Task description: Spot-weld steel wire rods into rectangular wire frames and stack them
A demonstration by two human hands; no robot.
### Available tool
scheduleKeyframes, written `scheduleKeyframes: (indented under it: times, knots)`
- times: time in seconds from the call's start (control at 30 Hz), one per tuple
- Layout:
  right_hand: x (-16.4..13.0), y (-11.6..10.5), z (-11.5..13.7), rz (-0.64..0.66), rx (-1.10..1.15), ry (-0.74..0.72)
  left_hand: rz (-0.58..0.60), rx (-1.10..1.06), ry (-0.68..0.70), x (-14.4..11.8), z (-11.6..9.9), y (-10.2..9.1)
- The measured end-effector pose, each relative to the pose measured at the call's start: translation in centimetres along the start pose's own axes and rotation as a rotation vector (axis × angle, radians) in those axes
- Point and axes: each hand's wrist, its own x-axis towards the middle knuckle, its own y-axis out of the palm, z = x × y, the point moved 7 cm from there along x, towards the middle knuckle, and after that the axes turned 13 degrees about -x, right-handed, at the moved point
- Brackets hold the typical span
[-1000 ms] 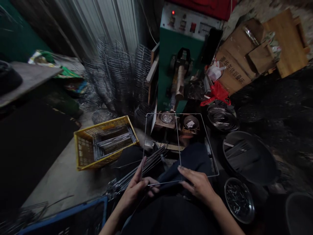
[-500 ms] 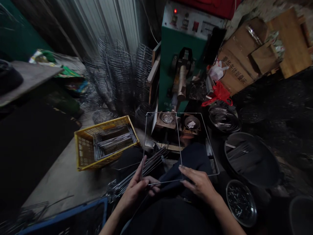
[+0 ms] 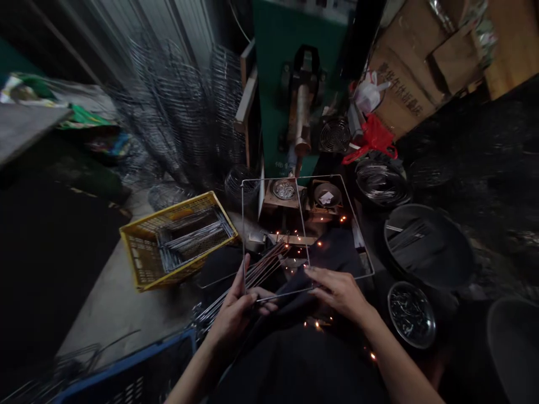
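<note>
A rectangular wire frame (image 3: 243,219) with a middle crossbar spans both hands, its far edge up at the electrode tip of a green spot welding machine (image 3: 269,112). My left hand (image 3: 244,303) grips the frame's near left corner, thumb along the side wire. With fingers pinched, my right hand (image 3: 337,289) holds the near end of the middle bar where it meets the near edge. Orange sparks (image 3: 318,324) are scattered over the lap and around the frame. Below the frame, a bundle of thin metal rods (image 3: 256,272) lies across the left thigh.
Left stands a yellow crate (image 3: 130,252) holding wire frames; a blue crate (image 3: 126,359) is nearer. Coiled wire stacks (image 3: 181,106) rise behind. At right are a black basin (image 3: 446,264) with rods, a metal bowl (image 3: 432,331) of small pieces, and a cardboard box (image 3: 404,90).
Bright sparks have appeared around the frame and lap. The view has tipped downward, so the machine's top panel is mostly cut off. Both hands keep their grip on the frame.
</note>
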Motion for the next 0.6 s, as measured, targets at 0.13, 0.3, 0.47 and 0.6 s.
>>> scheduleKeyframes:
  times: [0.13, 0.3, 0.47, 0.6]
  knots:
    - [2.2, 0.3, -1.1, -0.039, -0.063, -0.041, 0.075, 0.039, 0.044, 2.5, -1.8, 0.6]
    - [8.1, -1.0, -5.6, -0.126, -0.127, 0.034, 0.128, 0.083, 0.115, 8.7, -6.5, 1.4]
    - [15.4, -3.8, -10.9, -0.203, -0.211, 0.123, 0.176, 0.116, 0.194, 15.4, -11.3, 3.2]
    - [19.5, -5.1, -13.9, -0.189, -0.191, 0.117, 0.199, 0.105, 0.211, 19.0, -13.6, 4.4]
